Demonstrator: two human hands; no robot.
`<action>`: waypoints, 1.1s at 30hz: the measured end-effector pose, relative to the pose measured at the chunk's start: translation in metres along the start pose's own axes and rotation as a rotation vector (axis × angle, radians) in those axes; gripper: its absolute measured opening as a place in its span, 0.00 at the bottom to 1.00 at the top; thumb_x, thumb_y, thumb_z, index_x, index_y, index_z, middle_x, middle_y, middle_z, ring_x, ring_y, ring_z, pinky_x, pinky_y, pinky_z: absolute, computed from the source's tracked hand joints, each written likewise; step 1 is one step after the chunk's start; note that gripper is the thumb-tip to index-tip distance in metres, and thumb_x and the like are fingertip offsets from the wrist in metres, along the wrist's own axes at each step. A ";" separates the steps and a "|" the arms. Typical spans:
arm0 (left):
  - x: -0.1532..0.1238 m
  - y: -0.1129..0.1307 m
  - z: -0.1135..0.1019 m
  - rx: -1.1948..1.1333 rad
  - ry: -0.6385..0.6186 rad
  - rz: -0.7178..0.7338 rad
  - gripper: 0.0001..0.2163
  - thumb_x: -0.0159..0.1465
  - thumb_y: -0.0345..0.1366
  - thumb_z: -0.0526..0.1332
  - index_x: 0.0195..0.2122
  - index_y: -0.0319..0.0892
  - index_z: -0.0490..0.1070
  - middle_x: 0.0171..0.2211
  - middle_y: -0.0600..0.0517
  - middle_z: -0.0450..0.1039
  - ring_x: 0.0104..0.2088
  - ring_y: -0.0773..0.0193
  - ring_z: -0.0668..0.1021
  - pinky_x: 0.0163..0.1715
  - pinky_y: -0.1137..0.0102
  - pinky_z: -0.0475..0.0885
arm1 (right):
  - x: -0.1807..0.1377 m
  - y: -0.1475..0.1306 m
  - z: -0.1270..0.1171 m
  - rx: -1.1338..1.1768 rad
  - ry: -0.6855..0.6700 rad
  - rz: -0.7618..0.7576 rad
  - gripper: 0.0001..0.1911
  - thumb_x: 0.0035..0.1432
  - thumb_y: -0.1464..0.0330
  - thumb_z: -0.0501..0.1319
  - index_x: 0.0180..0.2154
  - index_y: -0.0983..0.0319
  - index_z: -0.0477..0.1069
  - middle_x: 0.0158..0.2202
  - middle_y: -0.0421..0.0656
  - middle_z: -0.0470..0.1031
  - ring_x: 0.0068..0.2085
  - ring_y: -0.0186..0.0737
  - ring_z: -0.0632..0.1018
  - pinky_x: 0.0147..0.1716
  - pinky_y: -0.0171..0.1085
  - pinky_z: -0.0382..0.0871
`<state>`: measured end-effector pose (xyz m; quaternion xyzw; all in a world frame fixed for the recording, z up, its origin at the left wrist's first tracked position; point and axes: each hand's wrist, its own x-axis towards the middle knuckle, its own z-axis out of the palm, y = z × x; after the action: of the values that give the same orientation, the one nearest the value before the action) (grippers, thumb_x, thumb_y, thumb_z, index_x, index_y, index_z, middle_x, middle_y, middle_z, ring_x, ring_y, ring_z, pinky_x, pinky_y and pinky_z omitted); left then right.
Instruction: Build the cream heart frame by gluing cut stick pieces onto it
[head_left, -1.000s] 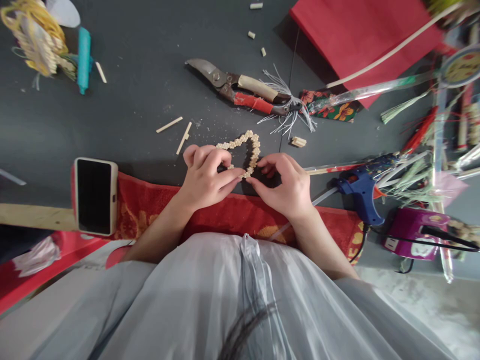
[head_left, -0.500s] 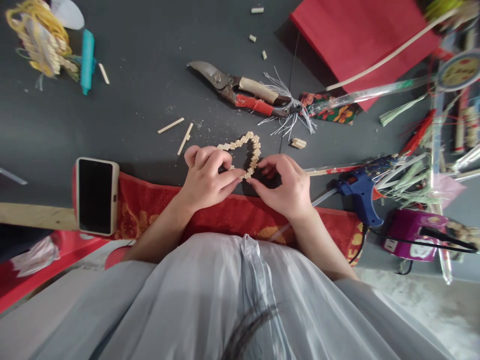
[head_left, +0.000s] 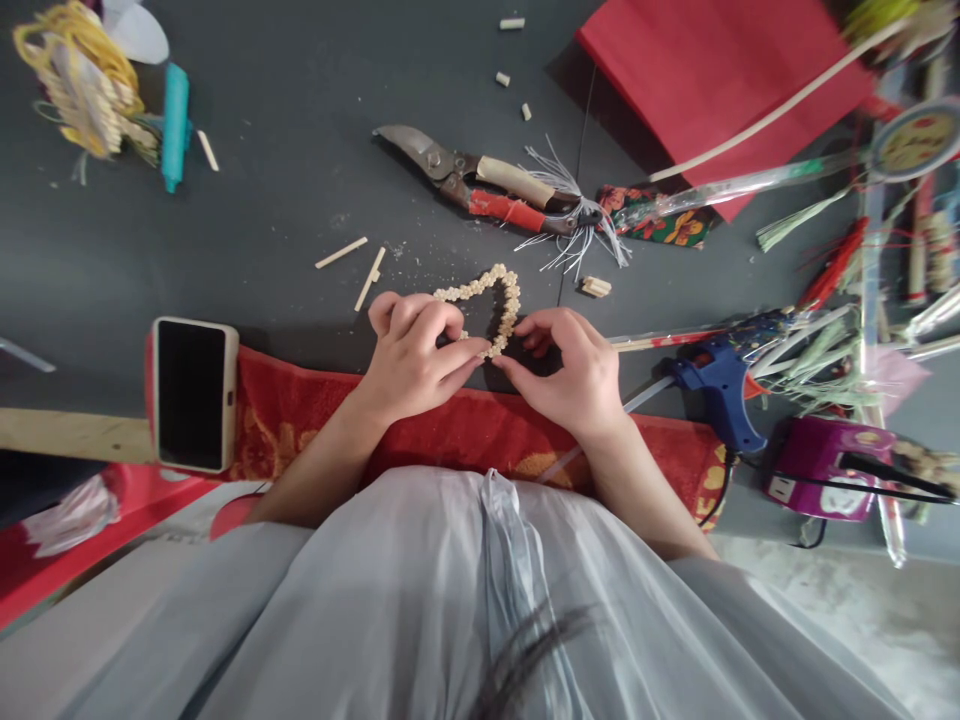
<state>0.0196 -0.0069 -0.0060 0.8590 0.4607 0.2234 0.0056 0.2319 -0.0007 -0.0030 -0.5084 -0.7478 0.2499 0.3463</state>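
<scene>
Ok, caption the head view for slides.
Left hand and right hand at a cream, knobbly, curved strand, metal-bladed pruners beyond.

The person has two hands, one left hand and one right hand; there is one beaded loop; one pair of pruning shears; one phone; one glue gun; one turquoise tube; one purple box; one towel; three short pale pegs beyond the shears; three thin sticks toward the left.

Pale loop between left hand and right hand
</scene>
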 end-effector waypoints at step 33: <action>-0.004 -0.002 0.002 -0.127 -0.100 -0.066 0.07 0.68 0.41 0.62 0.41 0.51 0.79 0.39 0.49 0.70 0.49 0.54 0.70 0.51 0.54 0.57 | 0.001 -0.002 -0.003 -0.001 -0.050 0.058 0.11 0.57 0.60 0.68 0.37 0.57 0.69 0.33 0.41 0.78 0.30 0.37 0.75 0.32 0.38 0.73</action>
<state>0.0171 -0.0086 -0.0101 0.8514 0.4726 0.2087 0.0903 0.2328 -0.0009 0.0009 -0.5236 -0.7413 0.2723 0.3197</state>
